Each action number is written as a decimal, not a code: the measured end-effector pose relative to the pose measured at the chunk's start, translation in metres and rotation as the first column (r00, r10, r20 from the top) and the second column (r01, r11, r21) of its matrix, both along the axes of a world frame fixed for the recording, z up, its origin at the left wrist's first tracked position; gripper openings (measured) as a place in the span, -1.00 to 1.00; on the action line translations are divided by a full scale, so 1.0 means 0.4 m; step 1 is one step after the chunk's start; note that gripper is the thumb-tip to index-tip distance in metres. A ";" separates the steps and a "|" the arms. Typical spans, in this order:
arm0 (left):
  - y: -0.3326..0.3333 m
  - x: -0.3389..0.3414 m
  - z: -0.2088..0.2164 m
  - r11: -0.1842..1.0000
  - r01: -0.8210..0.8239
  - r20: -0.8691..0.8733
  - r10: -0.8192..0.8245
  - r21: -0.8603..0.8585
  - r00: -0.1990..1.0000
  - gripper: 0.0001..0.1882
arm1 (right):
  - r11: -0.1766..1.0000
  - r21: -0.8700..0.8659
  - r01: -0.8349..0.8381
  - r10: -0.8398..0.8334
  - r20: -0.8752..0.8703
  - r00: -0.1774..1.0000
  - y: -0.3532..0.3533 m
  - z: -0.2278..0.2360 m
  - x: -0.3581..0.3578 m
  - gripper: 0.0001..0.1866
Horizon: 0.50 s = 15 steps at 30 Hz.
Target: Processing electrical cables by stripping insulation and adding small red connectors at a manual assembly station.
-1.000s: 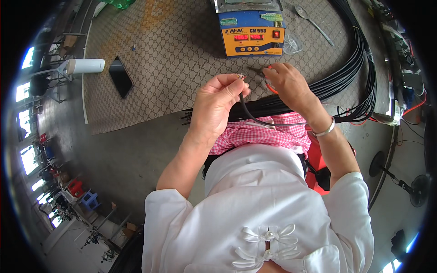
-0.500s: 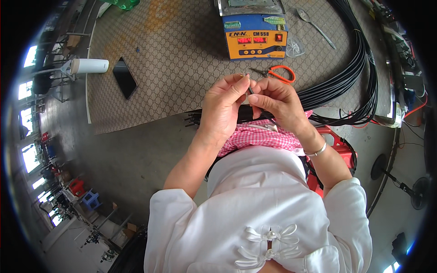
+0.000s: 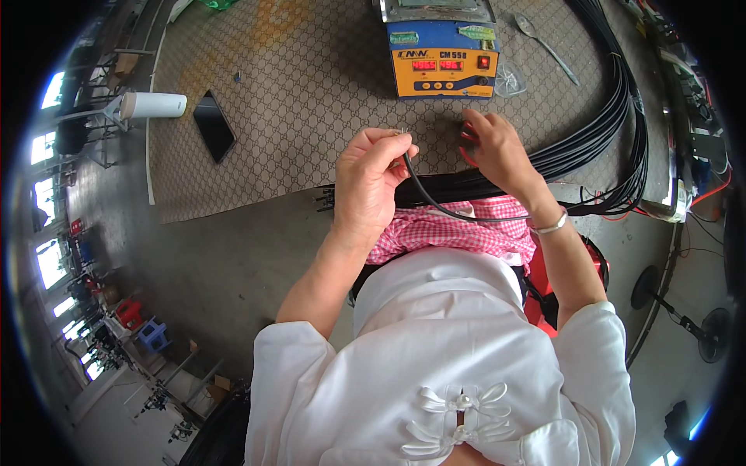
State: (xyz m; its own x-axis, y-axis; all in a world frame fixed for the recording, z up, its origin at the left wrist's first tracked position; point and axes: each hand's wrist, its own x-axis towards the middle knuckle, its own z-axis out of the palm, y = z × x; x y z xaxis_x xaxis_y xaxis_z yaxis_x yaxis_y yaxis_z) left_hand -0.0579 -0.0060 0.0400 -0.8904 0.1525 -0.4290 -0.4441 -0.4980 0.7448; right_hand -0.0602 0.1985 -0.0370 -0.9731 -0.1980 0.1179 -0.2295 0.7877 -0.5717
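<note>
My left hand pinches the end of a black cable between thumb and fingers. Fine bare strands stick out past the fingertips. From there the cable curves down and to the right, across my lap and below my right wrist. My right hand lies over the table to the right, its fingers closed round the red-handled snips. Most of the snips is hidden under the fingers, so how wide the blades are spread cannot be seen.
Behind my hands stands an orange-and-blue box with a lit display and a metal top. A spoon and a small clear bag lie beside it. A thick coil of black cable spans the right side. A phone and white cup are left.
My right hand has let go of the cable and moved right onto the snips. My left hand keeps the cable end, slightly further left.
</note>
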 end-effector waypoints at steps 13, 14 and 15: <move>0.004 -0.002 0.007 0.998 0.052 0.041 -0.051 -0.033 0.998 -0.90 | 0.616 -0.723 0.311 0.341 0.601 0.723 -0.057 0.249 0.071 -0.65; 0.004 -0.002 0.007 0.997 0.062 0.036 -0.060 -0.043 0.998 -0.89 | 0.597 -0.739 0.311 0.313 0.572 0.758 -0.067 0.239 0.077 -0.69; 0.003 -0.001 0.007 0.996 0.070 0.032 -0.069 -0.053 0.997 -0.89 | 0.601 -0.733 0.318 0.316 0.584 0.748 -0.070 0.242 0.076 -0.69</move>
State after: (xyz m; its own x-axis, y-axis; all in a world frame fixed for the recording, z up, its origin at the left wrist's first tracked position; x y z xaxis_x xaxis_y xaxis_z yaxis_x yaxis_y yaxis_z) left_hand -0.0582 -0.0048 0.0428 -0.8648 0.1895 -0.4651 -0.4992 -0.4246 0.7553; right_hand -0.0296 0.1705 0.0599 -0.8594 -0.3401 -0.3817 0.4121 -0.0189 -0.9110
